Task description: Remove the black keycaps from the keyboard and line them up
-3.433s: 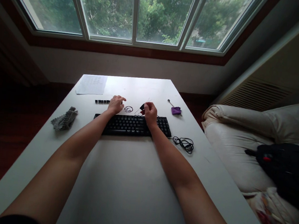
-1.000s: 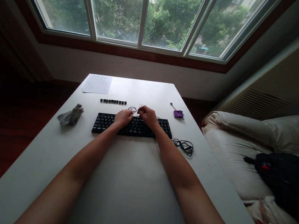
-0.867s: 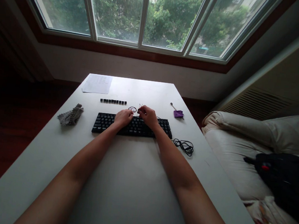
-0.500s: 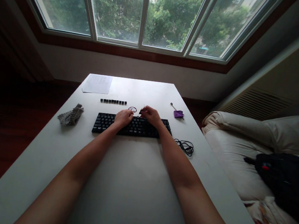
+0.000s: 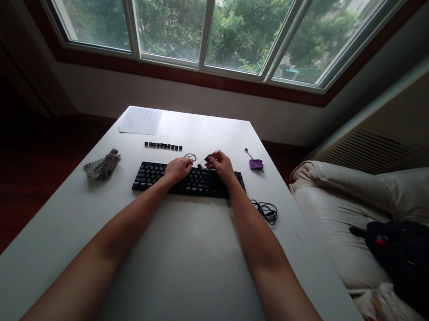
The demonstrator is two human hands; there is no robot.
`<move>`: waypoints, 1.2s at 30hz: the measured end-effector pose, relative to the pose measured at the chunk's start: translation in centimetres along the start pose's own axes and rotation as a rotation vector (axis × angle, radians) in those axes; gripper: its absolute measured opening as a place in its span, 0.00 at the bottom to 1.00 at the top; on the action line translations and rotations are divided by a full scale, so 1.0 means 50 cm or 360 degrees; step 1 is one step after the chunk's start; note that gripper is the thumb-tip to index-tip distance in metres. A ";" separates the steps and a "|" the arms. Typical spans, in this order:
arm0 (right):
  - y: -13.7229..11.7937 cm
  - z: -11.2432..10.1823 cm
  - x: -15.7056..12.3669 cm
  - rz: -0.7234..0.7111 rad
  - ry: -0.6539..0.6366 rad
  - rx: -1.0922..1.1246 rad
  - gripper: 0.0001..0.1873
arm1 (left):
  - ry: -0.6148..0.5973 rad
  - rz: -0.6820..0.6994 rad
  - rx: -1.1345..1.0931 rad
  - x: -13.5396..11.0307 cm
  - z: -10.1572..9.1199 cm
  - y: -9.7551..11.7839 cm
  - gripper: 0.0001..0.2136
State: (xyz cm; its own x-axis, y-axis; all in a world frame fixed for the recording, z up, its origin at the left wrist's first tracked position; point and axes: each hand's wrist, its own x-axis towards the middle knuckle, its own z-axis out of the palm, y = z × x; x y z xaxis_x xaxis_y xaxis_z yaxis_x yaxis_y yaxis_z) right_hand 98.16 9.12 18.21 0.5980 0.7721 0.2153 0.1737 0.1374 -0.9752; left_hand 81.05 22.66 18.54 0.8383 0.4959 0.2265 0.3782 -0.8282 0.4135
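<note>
Cloth (image 5: 101,165), grey and crumpled, sits on the left side of the white bench (image 5: 176,264), and past it I have a sheet of paper (image 5: 140,120) at the far left corner. Further right, a row of dark keycaps (image 5: 163,146) runs left to right just beyond the keyboard (image 5: 199,183), whose long axis lies the same way. The left hand (image 5: 179,169) rests over the keyboard's far edge, fingers curled; I cannot tell whether it grips anything, and it hides some keys. Beyond its fingertips lies a thin ring (image 5: 192,154). The relation I watch is next: the wire tool (image 5: 207,158) slants from far right down to near left, a small dark piece (image 5: 199,166), seemingly a keycap, at its low end, between the two hands over the far edge. The right hand (image 5: 218,164) pinches that tool and is the nearer to it, with the piece to its left. On the right stand a purple pouch-like thing (image 5: 256,164) with a brush-like stick (image 5: 249,152) near it, and, nearer, a coiled cable (image 5: 267,212) beside the right forearm.
</note>
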 end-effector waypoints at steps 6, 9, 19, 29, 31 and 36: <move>-0.017 0.009 -0.001 -0.0048 -0.0001 0.0024 0.23 | 0.0086 0.0320 -0.0327 0.002 0.000 0.000 0.13; -0.019 0.016 -0.002 -0.0076 -0.0045 0.0044 0.22 | 0.0093 0.0393 -0.0440 0.002 -0.002 -0.001 0.13; -0.020 0.030 -0.007 -0.0098 -0.0146 0.0023 0.21 | 0.0056 0.0352 -0.0608 0.005 -0.002 -0.002 0.12; -0.013 0.041 -0.009 -0.0099 -0.0113 0.0067 0.21 | 0.0122 0.0286 -0.0811 0.018 0.007 -0.012 0.12; -0.014 0.043 -0.009 -0.0105 -0.0059 0.0075 0.21 | 0.0119 0.0214 -0.0863 0.020 0.009 -0.010 0.12; -0.016 0.048 -0.011 -0.0147 0.0005 0.0096 0.21 | 0.0165 0.0114 -0.0890 0.024 0.013 -0.012 0.09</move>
State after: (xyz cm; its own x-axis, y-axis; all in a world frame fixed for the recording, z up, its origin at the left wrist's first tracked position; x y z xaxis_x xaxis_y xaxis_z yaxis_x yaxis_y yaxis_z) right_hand 95.81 10.10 18.75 0.5840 0.7524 0.3046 0.1809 0.2451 -0.9525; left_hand 82.08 23.56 17.98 0.8008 0.4900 0.3446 0.0330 -0.6105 0.7913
